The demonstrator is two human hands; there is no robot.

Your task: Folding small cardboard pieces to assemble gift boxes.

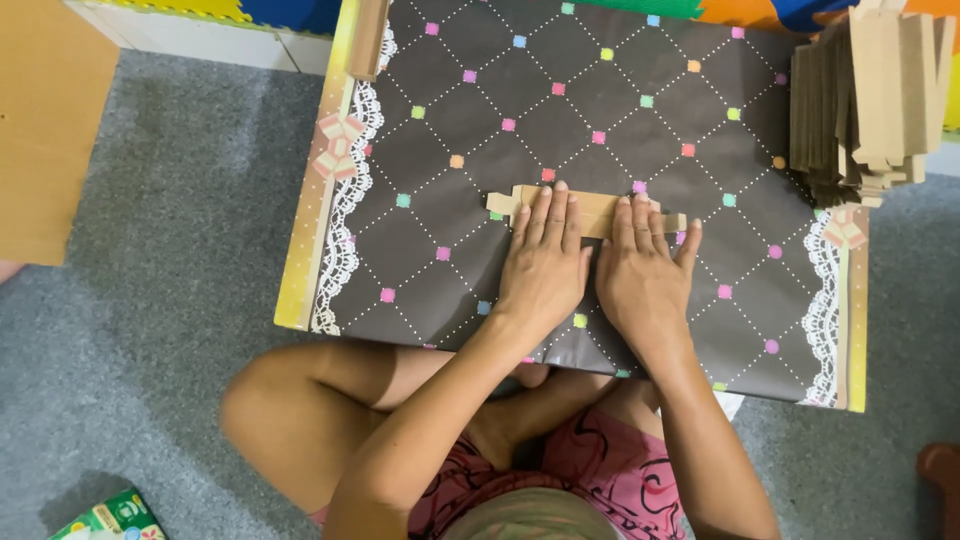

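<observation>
A flat strip of brown cardboard [597, 208] lies across the middle of a low table [600, 110] covered in dark patterned paper with coloured squares. My left hand [543, 265] rests palm down with its fingers flat on the left half of the strip. My right hand [643, 272] lies flat beside it, fingers pressing on the right half. Both hands are side by side, almost touching. Neither hand grips anything; the fingers are stretched out.
A stack of folded cardboard pieces [868, 95] stands at the table's far right corner. A cardboard tube end [366, 38] sits at the far left edge. A tan board [45, 120] lies on the grey carpet at left, a green carton [110, 518] at bottom left.
</observation>
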